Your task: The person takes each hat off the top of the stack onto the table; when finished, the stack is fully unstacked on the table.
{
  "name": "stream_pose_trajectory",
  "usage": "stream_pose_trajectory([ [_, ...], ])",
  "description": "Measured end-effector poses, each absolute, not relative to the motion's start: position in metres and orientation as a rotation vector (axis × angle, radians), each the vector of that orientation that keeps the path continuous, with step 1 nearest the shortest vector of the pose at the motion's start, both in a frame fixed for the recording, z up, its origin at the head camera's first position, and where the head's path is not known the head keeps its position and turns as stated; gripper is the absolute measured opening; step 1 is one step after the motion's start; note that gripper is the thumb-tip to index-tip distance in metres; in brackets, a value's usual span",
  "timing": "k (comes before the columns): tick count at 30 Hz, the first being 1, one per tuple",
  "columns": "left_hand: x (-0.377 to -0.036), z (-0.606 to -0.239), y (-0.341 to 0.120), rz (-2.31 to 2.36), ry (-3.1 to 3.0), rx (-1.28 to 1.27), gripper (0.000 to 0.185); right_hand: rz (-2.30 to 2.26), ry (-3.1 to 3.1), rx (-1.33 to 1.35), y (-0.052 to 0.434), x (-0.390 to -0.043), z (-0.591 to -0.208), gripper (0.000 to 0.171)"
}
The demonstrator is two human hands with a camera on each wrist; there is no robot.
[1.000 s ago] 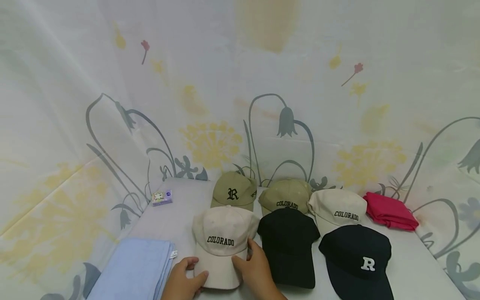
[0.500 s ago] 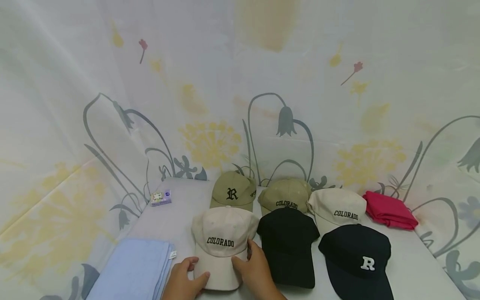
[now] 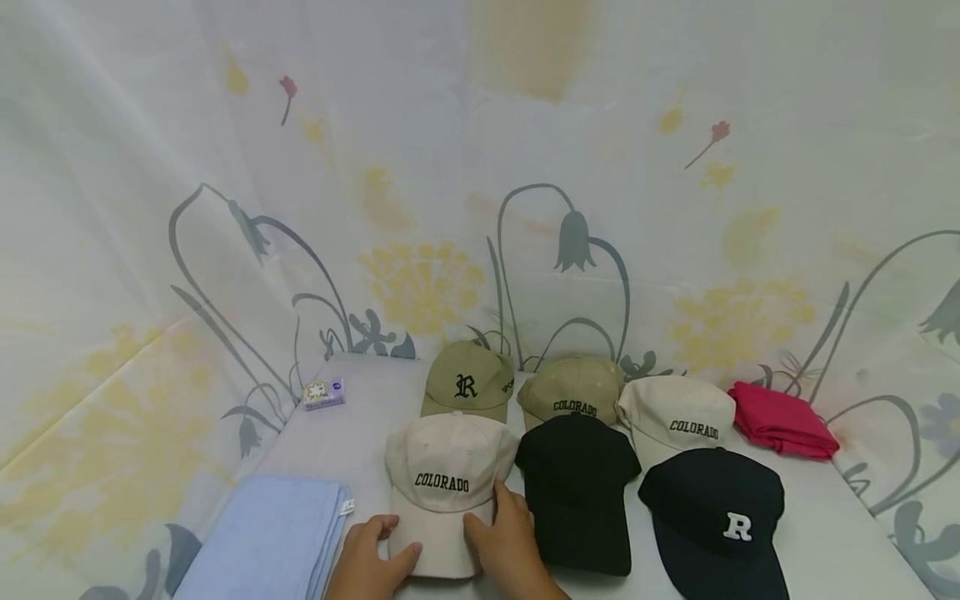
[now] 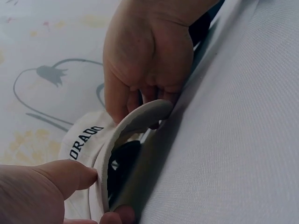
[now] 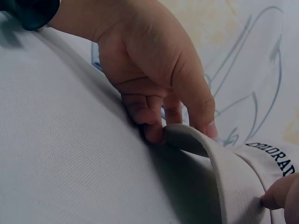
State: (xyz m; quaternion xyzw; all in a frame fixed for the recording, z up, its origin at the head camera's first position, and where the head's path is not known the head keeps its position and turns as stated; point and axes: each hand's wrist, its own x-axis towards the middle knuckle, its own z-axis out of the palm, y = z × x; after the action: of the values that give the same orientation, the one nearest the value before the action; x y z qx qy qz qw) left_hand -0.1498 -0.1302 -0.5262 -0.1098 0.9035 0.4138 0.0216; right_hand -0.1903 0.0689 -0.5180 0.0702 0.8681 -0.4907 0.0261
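Beige COLORADO cap w/ brim edges pinched by both hands, black cap adjacent.

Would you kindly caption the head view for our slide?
Both hands, left hand and right hand, grip a cream COLORADO cap's brim.

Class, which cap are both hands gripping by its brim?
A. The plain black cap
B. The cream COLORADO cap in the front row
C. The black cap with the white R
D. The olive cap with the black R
B: the left hand and right hand both pinch the brim of the front cream COLORADO cap.
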Motion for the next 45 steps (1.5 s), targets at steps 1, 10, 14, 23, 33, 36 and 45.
stream_pose_trajectory([
  [1, -0.150, -0.525, -0.130, 1.286, 2.799, -0.344, 0.063, -1.519, 2.684, 0.218, 0.069, -0.190, -0.518, 0.077],
  [10, -0.149, -0.524, -0.128, 1.282, 2.833, -0.326, 0.061, -1.511, 2.721, 0.226, 0.065, -0.189, -0.517, 0.077],
  [14, -0.151, -0.524, -0.128, 1.280, 2.835, -0.328, 0.061, -1.514, 2.719, 0.243, 0.064, -0.189, -0.515, 0.078],
  [23, -0.153, -0.521, -0.131, 1.315, 2.781, -0.293, 0.062, -1.555, 2.667, 0.270, 0.064, -0.192, -0.511, 0.079],
  [33, -0.155, -0.517, -0.142, 1.390, 2.590, -0.319, 0.058, -1.574, 2.652, 0.296, 0.067, -0.193, -0.508, 0.074],
  [36, -0.157, -0.508, -0.147, 1.345, 2.632, -0.279, 0.058, -1.566, 2.686, 0.285, 0.070, -0.194, -0.505, 0.070],
  [45, -0.184, -0.459, -0.163, 1.286, 2.776, -0.188, 0.050, -1.641, 2.744, 0.097, 0.091, -0.219, -0.472, 0.071],
])
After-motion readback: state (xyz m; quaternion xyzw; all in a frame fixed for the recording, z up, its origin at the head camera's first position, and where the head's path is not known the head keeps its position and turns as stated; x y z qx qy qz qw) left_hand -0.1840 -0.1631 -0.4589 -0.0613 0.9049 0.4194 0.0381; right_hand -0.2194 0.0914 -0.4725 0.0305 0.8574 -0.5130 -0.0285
